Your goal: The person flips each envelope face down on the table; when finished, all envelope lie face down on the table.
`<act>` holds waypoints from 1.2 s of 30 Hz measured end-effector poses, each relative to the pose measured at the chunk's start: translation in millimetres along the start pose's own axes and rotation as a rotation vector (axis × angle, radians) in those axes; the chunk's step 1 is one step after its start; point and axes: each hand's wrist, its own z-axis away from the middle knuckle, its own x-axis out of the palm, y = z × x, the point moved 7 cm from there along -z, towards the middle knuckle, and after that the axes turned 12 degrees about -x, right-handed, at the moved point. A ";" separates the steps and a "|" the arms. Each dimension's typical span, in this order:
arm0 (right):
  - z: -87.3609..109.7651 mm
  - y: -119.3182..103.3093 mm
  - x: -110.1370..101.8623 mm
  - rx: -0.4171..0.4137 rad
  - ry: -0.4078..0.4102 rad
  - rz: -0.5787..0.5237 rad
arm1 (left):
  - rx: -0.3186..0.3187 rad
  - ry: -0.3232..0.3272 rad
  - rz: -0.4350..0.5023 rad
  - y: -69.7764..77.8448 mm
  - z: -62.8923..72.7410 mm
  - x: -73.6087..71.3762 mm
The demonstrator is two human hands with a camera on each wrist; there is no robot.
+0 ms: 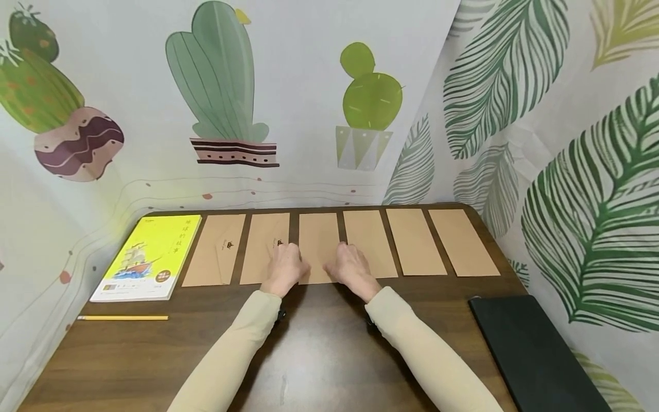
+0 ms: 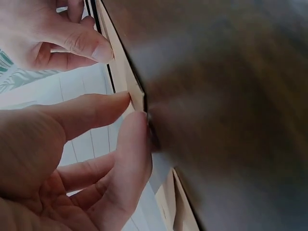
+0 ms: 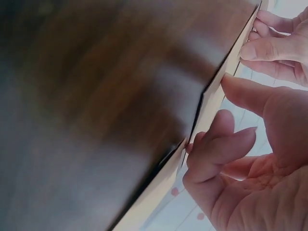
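Observation:
A plain brown paper envelope point(image 1: 318, 232) lies flat in the middle of a row of similar envelopes on the table. My left hand point(image 1: 285, 269) holds its near left corner; the left wrist view shows thumb and forefinger at the paper's edge. On the opposite side my right hand point(image 1: 352, 266) has its thumb on the near edge and its other fingers curled by the right side. To the left lie an envelope with a flap and a small black print point(image 1: 257, 246) and another printed envelope point(image 1: 206, 257). Plain envelopes point(image 1: 368, 240) continue to the right.
At the left end of the row lies a yellow book point(image 1: 154, 246) with a ship on its cover. A yellow pencil point(image 1: 123, 317) is in front of it. Near the right edge of the brown wooden table point(image 1: 319, 355) rests a black flat pad point(image 1: 535, 349). A patterned cloth point(image 1: 304, 103) hangs behind.

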 end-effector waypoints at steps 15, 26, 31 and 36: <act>33.5 -81.7 -41.1 -0.100 0.081 -0.217 | 0.006 0.122 0.198 18.4 71.6 -99.0; 29.7 -137.4 -13.4 -0.210 0.042 -0.170 | -0.025 0.182 0.122 -24.2 69.4 -123.9; 26.3 -151.1 -8.0 -0.193 -0.017 -0.220 | -0.047 0.189 0.097 -38.9 65.0 -129.3; 7.3 -145.6 14.6 -0.208 -0.023 -0.185 | -0.067 0.180 0.089 -60.0 49.8 -118.9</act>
